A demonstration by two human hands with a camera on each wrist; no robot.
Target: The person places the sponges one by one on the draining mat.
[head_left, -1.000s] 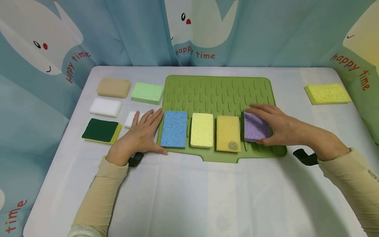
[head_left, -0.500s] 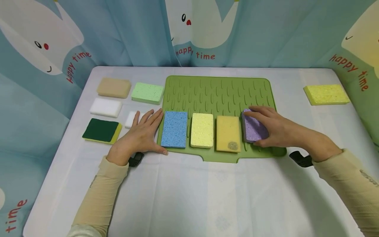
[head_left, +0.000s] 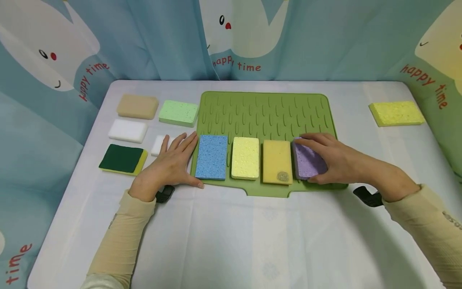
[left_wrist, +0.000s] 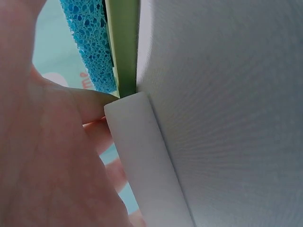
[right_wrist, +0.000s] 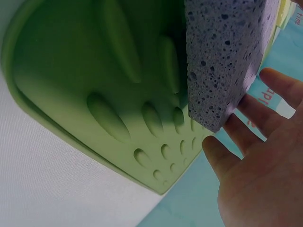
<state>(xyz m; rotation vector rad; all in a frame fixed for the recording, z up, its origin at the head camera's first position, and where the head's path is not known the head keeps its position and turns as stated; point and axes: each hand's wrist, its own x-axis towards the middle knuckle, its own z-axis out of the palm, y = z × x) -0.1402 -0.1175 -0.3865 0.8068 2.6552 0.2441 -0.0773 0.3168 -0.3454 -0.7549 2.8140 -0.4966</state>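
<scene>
A purple sponge (head_left: 308, 159) lies at the right of a row on a green silicone mat (head_left: 267, 114). My right hand (head_left: 337, 158) holds it, fingers at its far edge and thumb at the near one; in the right wrist view its porous side (right_wrist: 222, 61) shows. To its left lie a tan sponge (head_left: 277, 158) with a grey spot, a pale yellow sponge (head_left: 245, 157) and a blue sponge (head_left: 211, 156). With fingers spread, my left hand (head_left: 169, 164) rests at the mat's left edge beside the blue sponge, partly hiding a small white sponge (head_left: 157, 145).
Left of the mat lie a beige sponge (head_left: 137, 106), a light green sponge (head_left: 178, 112), a white sponge (head_left: 128, 130) and a green-and-yellow scouring sponge (head_left: 122, 158). One bright yellow sponge (head_left: 397, 113) sits at the far right. A printed curtain (head_left: 162, 40) hangs behind the table (head_left: 223, 241).
My right hand has shifted the purple sponge slightly left and toward me, bringing it closer to the tan sponge. The left hand stays in place.
</scene>
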